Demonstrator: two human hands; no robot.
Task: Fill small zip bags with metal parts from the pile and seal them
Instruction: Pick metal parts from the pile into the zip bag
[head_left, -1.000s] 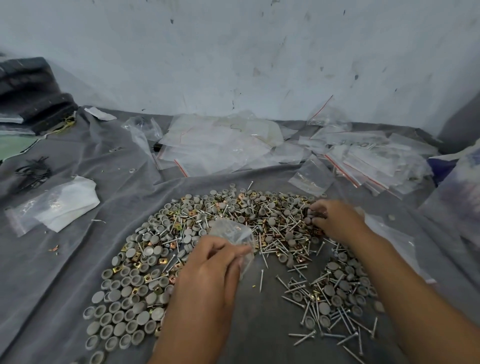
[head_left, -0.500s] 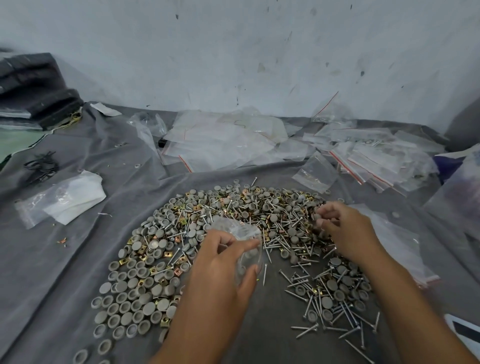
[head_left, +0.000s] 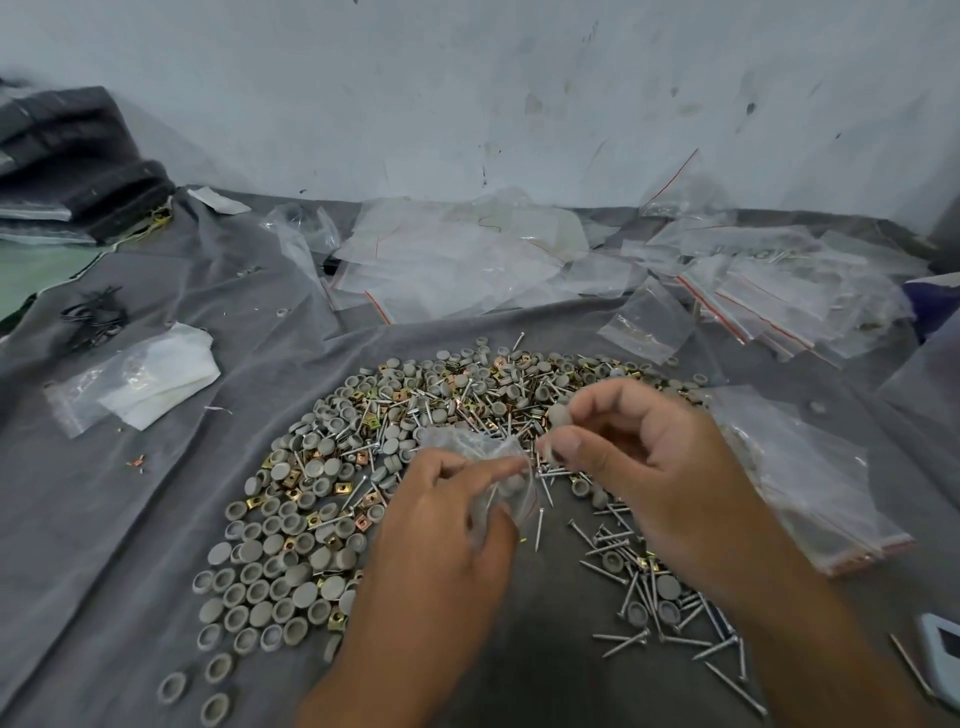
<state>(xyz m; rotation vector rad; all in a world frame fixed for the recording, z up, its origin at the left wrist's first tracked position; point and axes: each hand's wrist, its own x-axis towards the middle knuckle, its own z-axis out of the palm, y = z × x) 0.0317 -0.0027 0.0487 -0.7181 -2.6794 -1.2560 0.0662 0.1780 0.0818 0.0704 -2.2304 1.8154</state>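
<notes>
**Bag held at the middle of the pile**

A grey cloth (head_left: 156, 519) covers the worktop all the way back to a scuffed, pale wall (head_left: 467, 104). Along the back edge lie loose heaps of empty zip bags (head_left: 457, 265), more of them with red strips toward the back right corner (head_left: 769, 296). A flat stack of bags (head_left: 810, 478) sits at the right edge, just beside my right wrist. Near the left edge a folded white sheet inside a clear bag (head_left: 150, 379) rests on the cloth, and dark folded cloth (head_left: 78, 166) is piled at the back left corner.

The pile (head_left: 322, 493) of grey caps, brass clips and screws spreads in an arc across the middle of the worktop, caps thick on the left, screws scattered to the right.

My left hand (head_left: 447, 540) pinches the small clear bag (head_left: 483, 457) between thumb and fingers, above the pile's centre. The bag is crumpled; its long axis runs roughly away from me, and I cannot tell which end is the mouth. My right hand (head_left: 639, 467) is just beside it, fingers curled, pinching a grey cap (head_left: 560, 414) at the fingertips, with the thumb touching the bag's edge.
</notes>
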